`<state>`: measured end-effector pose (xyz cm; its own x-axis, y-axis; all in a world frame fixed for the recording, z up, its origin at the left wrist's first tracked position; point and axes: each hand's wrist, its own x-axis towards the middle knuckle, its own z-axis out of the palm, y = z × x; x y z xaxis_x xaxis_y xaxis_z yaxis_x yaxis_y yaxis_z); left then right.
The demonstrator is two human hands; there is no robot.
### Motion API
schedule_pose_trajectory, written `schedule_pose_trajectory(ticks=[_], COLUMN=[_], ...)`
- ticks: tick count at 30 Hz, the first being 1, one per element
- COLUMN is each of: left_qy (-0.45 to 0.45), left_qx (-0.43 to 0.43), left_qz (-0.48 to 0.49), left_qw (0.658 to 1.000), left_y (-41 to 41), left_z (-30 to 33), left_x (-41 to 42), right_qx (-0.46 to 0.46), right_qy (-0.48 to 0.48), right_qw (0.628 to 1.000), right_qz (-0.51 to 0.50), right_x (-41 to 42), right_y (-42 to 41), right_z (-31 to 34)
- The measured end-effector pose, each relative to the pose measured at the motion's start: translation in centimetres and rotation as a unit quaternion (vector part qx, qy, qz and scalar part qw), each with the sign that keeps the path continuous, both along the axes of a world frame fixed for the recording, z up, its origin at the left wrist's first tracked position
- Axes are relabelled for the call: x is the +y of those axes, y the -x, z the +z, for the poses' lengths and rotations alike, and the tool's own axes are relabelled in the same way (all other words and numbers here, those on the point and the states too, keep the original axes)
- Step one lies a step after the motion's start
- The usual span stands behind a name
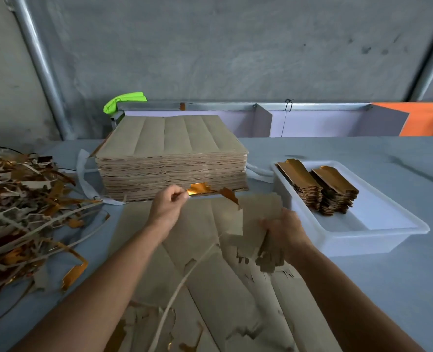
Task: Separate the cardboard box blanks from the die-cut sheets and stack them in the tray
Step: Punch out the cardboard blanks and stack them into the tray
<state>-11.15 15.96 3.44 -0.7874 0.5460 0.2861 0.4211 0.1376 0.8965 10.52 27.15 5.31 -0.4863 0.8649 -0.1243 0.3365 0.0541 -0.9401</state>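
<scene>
A tall stack of brown die-cut sheets [171,158] stands at the table's middle back. In front of it lies a loose die-cut sheet [210,275], torn in places. My left hand [168,207] pinches a gold-faced waste strip [200,188] at that sheet's far edge. My right hand [283,232] grips a small bundle of separated box blanks [259,219], held upright above the sheet. A white plastic tray [377,229] to the right holds two leaning stacks of gold-faced blanks [319,189].
A heap of gold and brown offcut strips [25,214] covers the table's left side. A thin pale strip [182,283] curls over the loose sheet. Behind the table run a metal rail, a green object [122,100] and an orange panel [426,118].
</scene>
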Motion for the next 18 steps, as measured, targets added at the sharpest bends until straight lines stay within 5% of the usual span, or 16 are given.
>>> schedule_pose_trajectory(ticks=[4, 7, 10, 12, 14, 18], left_qy=[0.077, 0.146, 0.028, 0.003, 0.089, 0.156], left_qx=[0.037, 0.132, 0.264, 0.226, 0.151, -0.075], left_qz=[0.104, 0.124, 0.049, -0.101, -0.197, -0.239], left_qw=[0.991, 0.973, 0.963, 0.969, 0.965, 0.955], left_y=[1.2, 0.1, -4.3, -7.7, -9.9, -11.4], left_z=[-0.6, 0.3, 2.2, 2.6, 2.0, 0.1], left_x=[0.0, -0.2, -0.3, -0.5, -0.4, -0.4], right_qx=[0.153, 0.199, 0.221, 0.250, 0.284, 0.330], right_qy=[0.126, 0.167, 0.161, 0.154, 0.148, 0.157], right_qw=[0.972, 0.957, 0.955, 0.950, 0.942, 0.924], right_qz=[-0.129, -0.132, -0.116, -0.105, -0.104, -0.111], right_x=[0.3, 0.2, 0.0, -0.2, -0.5, -1.0], right_y=[-0.3, -0.4, -0.1, 0.1, 0.2, 0.2], right_z=[-0.1, 0.0, 0.0, 0.2, 0.3, 0.5])
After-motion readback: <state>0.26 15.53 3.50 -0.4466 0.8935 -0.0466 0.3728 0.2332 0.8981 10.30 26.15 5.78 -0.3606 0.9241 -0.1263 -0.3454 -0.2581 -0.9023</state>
